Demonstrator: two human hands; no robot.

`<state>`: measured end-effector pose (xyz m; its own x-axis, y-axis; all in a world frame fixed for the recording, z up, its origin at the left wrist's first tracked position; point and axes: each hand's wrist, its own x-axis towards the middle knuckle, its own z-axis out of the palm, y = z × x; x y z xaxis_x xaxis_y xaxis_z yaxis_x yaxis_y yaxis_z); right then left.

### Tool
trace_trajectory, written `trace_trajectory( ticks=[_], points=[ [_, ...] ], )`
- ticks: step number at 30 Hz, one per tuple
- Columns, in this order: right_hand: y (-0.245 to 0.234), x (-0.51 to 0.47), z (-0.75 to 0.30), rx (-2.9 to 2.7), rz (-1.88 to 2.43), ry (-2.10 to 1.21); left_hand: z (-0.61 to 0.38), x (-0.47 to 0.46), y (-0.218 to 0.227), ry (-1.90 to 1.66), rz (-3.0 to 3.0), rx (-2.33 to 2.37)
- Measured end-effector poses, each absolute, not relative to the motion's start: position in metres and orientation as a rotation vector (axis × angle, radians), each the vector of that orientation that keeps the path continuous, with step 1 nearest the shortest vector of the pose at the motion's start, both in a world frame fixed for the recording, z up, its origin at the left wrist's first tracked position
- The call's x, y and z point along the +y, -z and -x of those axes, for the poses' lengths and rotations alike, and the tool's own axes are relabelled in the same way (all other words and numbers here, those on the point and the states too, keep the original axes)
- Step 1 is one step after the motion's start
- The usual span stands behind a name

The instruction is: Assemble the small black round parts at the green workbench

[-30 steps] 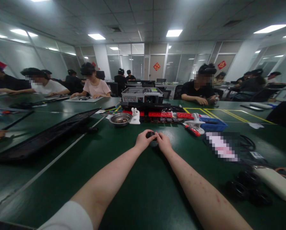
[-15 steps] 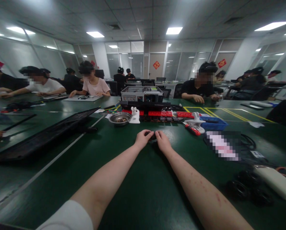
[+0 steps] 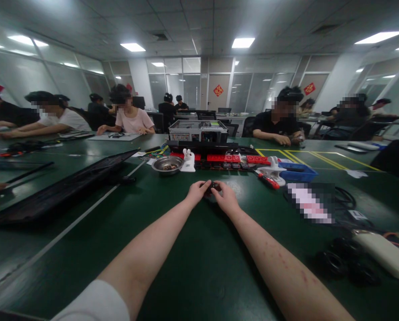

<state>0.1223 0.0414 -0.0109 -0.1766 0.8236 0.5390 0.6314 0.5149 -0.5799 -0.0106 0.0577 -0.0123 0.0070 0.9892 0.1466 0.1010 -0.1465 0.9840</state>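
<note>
A small black part (image 3: 211, 187) sits between the fingertips of the left hand (image 3: 196, 192) and the right hand (image 3: 227, 197) — both curled in, gripping it from either side — with green table (image 3: 199, 267) below the fingers.

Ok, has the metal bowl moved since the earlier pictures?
No. The metal bowl sits in the same place on the table, just right of the pale seam's far end, judged against that seam.

Counter (image 3: 193, 267): smooth, glossy. Bowl (image 3: 157, 166): shiny metal. Basket (image 3: 300, 176): blue plastic. Held black part (image 3: 212, 186): material indiscernible.
</note>
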Motion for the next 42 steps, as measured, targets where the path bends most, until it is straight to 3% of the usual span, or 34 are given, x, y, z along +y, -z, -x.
trace_trajectory(
  ticks=[6, 13, 22, 35, 42],
  points=[
    [0.015, 0.046, -0.121, -1.816, 1.244, -0.376, 0.009, 0.054, 0.009, -1.295, -1.408, 1.236],
    [0.016, 0.049, -0.126, -1.813, 1.407, -0.481, 0.007, 0.043, 0.005, -1.330, -1.835, 1.409],
    [0.006, 0.039, -0.122, -1.869, 1.125, -0.251, 0.008, 0.054, 0.011, -1.273, -1.410, 1.224],
    [0.018, 0.053, -0.127, -1.770, 1.424, -0.475, 0.005, 0.046, 0.009, -1.364, -1.671, 1.372],
    [0.015, 0.049, -0.126, -1.795, 1.250, -0.397, 0.005, 0.051, 0.011, -1.267, -1.476, 1.253]
  ],
)
